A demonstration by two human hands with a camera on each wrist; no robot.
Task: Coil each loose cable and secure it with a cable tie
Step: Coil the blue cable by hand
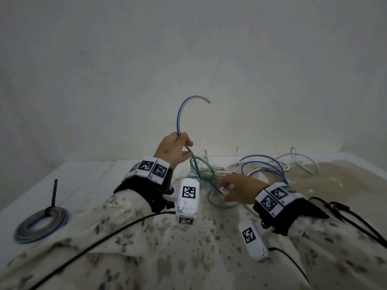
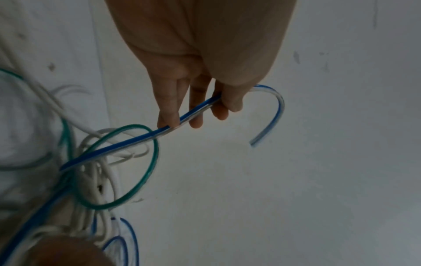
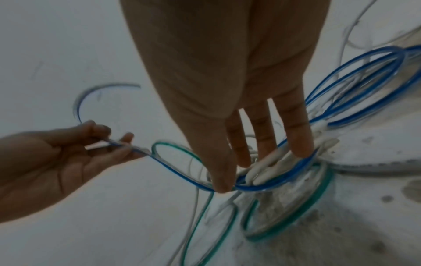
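Observation:
My left hand (image 1: 178,146) is raised above the table and pinches a blue cable (image 1: 184,114) near its free end, which arcs upward; the left wrist view shows the fingers (image 2: 196,109) curled round this blue cable (image 2: 127,144). From there it runs down through a green cable loop (image 1: 201,170) into a tangle of white cables (image 1: 217,171). My right hand (image 1: 234,188) lies low on the tangle with fingers (image 3: 262,144) straight, touching the blue cable (image 3: 262,187) and white cables (image 3: 268,167). More blue loops (image 1: 263,166) lie behind.
A finished blue coil (image 1: 41,226) bound with a black cable tie (image 1: 54,193) lies at the table's front left. A loose white cable (image 1: 301,160) sprawls at the back right. The white table (image 1: 100,174) ends at a pale wall.

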